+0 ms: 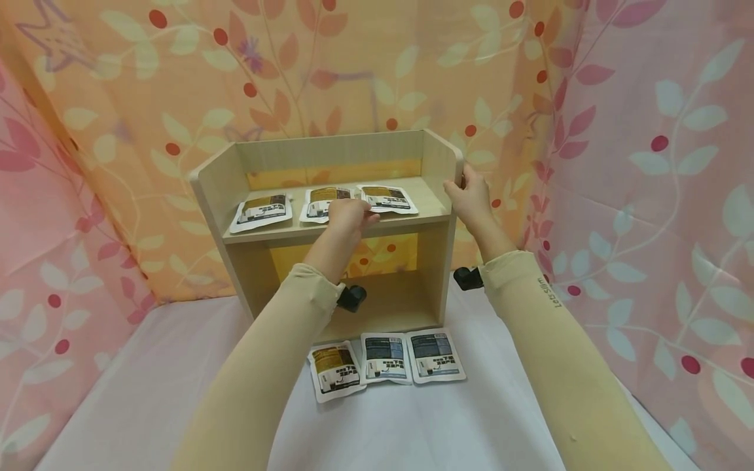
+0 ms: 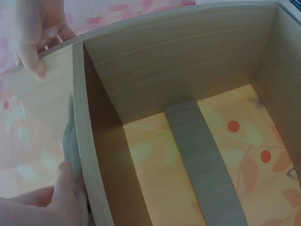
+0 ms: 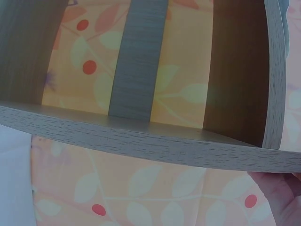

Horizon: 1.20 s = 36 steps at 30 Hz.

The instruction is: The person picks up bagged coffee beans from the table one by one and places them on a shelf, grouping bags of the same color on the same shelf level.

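A pale wooden two-tier shelf (image 1: 438,169) stands upright on the table. On its upper board lie three flat white packets with brown-and-gold printing: a left packet (image 1: 262,210), a middle packet (image 1: 323,196) and a right packet (image 1: 389,198). My left hand (image 1: 346,217) is at the board's front edge, pinching the near left edge of the right packet; its thumb also shows against that packet in the left wrist view. With my right hand (image 1: 473,199) I grip the front edge of the shelf's right side panel. Most of its fingers are hidden behind the panel.
Before the shelf, on the white tablecloth (image 1: 501,405), lie a brown-printed packet (image 1: 337,369) and two blue-printed packets (image 1: 385,358), side by side. The lower compartment has an open back crossed by a slat (image 2: 202,155). Patterned curtains (image 1: 648,196) hang behind and at both sides.
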{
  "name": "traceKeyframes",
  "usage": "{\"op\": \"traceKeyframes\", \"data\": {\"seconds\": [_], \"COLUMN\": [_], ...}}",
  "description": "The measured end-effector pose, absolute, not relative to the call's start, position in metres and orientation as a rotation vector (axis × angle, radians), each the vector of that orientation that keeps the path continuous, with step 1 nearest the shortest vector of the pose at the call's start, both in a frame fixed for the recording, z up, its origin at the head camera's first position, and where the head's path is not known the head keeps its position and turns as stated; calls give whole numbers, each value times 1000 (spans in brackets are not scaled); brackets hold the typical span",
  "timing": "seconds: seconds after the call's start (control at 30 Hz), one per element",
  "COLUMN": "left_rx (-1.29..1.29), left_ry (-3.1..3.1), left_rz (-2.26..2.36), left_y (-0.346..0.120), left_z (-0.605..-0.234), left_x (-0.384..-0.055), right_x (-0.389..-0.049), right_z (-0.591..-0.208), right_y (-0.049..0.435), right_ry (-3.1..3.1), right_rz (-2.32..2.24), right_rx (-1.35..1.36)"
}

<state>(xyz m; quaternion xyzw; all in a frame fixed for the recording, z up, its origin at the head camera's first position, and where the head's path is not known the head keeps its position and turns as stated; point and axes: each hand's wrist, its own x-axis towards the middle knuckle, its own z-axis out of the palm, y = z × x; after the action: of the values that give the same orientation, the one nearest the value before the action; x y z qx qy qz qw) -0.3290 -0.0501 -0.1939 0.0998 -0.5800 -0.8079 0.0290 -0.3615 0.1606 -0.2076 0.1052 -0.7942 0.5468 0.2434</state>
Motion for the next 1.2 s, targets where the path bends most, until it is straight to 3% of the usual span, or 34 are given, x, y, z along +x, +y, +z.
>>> {"op": "traceKeyframes", "data": {"seconds": [0.5,0.87,1.2], "left_rx": [496,416,542], "left_ry": [-1791,-1748,-1296], "left_rz": [-2388,-2519,-2738], "left_y": [-60,-64,-66], "left_z": [-191,-192,-181], "left_x": [-330,-329,-324], "right_x": [-361,-361,-363], "right_z": [-208,-211,-210], "right_y": [161,161,160], "right_ry": [-2179,-2173,-2174], "right_rz": [1474,1475,1442], "right_rx": [290,281,271]}}
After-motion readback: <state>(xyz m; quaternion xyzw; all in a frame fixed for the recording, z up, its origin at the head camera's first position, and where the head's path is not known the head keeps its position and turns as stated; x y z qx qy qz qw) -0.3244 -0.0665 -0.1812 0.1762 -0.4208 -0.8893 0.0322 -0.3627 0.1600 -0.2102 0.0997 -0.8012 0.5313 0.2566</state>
